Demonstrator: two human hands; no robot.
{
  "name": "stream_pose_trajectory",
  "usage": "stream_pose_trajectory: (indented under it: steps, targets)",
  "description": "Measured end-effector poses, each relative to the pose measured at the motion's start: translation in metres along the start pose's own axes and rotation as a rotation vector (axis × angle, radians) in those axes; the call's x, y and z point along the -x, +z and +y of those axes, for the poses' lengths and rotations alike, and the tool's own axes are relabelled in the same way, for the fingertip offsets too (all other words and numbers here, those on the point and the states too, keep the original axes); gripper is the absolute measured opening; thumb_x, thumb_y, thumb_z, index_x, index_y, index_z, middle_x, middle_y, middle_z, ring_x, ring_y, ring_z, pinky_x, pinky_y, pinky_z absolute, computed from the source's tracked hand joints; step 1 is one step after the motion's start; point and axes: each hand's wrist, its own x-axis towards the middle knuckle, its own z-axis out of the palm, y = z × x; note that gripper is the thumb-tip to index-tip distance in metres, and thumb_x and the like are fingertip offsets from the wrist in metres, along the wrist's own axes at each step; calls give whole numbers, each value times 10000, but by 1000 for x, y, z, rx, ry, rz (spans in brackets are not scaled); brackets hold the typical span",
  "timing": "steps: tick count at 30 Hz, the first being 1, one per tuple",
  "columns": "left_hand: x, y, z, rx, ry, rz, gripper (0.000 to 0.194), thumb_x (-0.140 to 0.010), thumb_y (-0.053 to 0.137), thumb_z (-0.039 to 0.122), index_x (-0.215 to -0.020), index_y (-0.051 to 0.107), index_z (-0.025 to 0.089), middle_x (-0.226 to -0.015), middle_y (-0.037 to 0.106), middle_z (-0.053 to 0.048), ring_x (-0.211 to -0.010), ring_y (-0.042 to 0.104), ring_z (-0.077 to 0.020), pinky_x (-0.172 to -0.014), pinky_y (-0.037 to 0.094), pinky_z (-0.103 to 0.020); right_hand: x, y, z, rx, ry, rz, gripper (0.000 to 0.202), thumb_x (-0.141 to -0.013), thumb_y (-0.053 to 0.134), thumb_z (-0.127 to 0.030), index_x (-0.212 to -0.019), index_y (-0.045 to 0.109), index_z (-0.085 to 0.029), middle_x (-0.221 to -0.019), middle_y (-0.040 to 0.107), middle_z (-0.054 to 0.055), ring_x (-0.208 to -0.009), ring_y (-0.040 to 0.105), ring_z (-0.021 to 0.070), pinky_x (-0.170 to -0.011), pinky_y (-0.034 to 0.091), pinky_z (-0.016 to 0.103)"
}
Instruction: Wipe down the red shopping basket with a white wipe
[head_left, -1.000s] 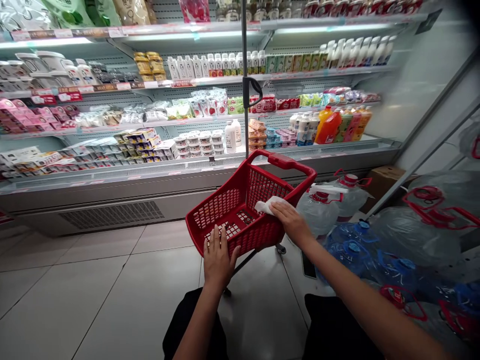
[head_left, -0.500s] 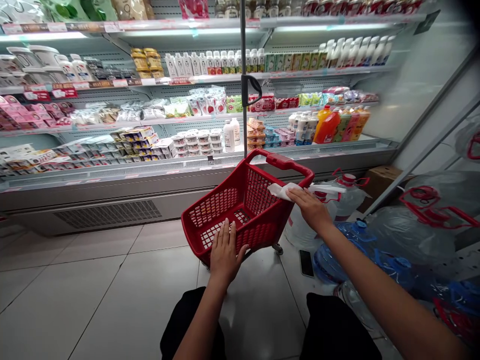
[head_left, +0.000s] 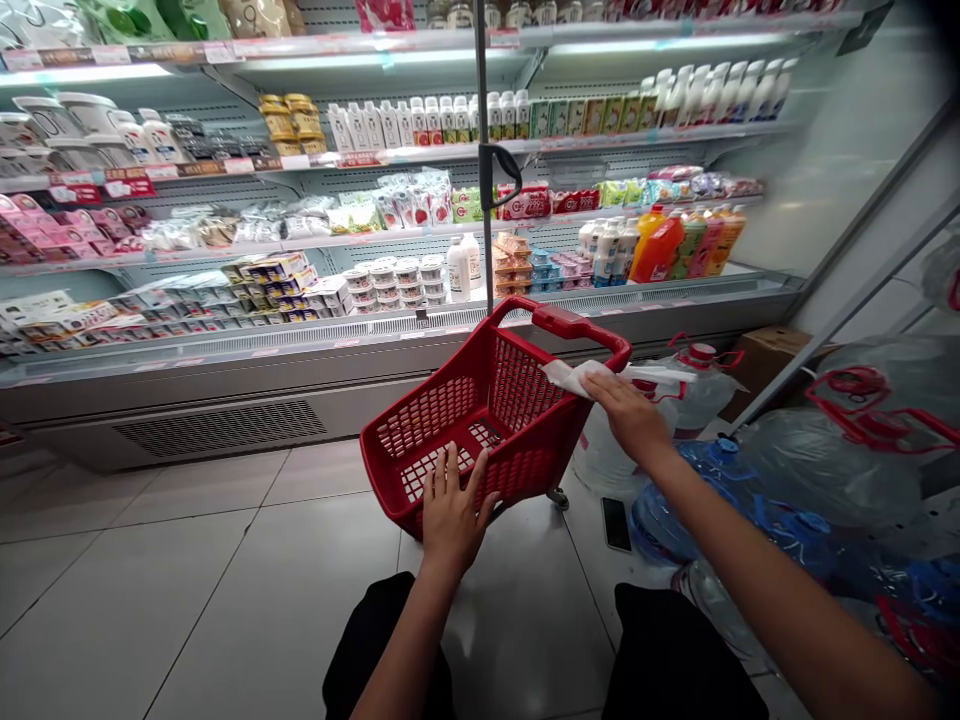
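A small red plastic shopping cart [head_left: 517,470] with lattice sides stands on the floor in front of me. My left hand [head_left: 452,505] rests on its near side wall, fingers stretched out and spread, holding nothing. At the upper rim beside the handle [head_left: 570,322], my right hand [head_left: 630,410] presses a crumpled white wipe [head_left: 574,378] against the red plastic. The wipe sticks out past the fingertips to the left; the part beneath the fingers is hidden. One caster [head_left: 557,498] shows under the cart.
Behind the cart runs an open refrigerated case [head_left: 225,372] stocked with dairy and drinks. A dark pole [head_left: 484,100] rises before the shelves. At right are large water jugs [head_left: 701,385], blue-tinted bottles [head_left: 720,470], a cardboard box [head_left: 772,350] and a phone [head_left: 616,524] on the floor.
My right hand and the wipe have shifted slightly right along the rim. The fingers of my left hand have spread a little wider on the cart's side.
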Motion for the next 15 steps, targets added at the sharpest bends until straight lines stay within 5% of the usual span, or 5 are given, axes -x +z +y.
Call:
stream_pose_trajectory:
  steps: [4, 11, 15]
  targets:
    - [-16, 3, 19, 62, 53, -10, 724, -1027, 530, 495, -1675, 241, 349, -1722, 314, -75, -1567, 326, -368, -1233, 336, -607, 2, 0, -5, -5, 34, 21, 741, -929, 363, 17, -1624, 412, -236, -1615, 500, 57, -1499, 459, 246, -1282, 363, 496]
    - [-33, 9, 29, 105, 108, -67, 688, -1037, 507, 465, -1656, 315, 233, -1694, 365, -102, -1517, 431, -309, -1219, 393, -506, 12, 40, -108, -138, -194, -67, 679, -969, 431, -31, -1632, 381, -171, -1583, 533, 108, -1474, 495, 246, -1243, 430, 476]
    - [-29, 7, 23, 91, 115, -65, 693, -1033, 517, 456, -1655, 319, 221, -1696, 354, -113, -1519, 429, -319, -1222, 386, -527, 5, 31, -92, -155, -290, -108, 686, -961, 428, -10, -1621, 404, -195, -1575, 546, 81, -1469, 502, 224, -1257, 412, 462]
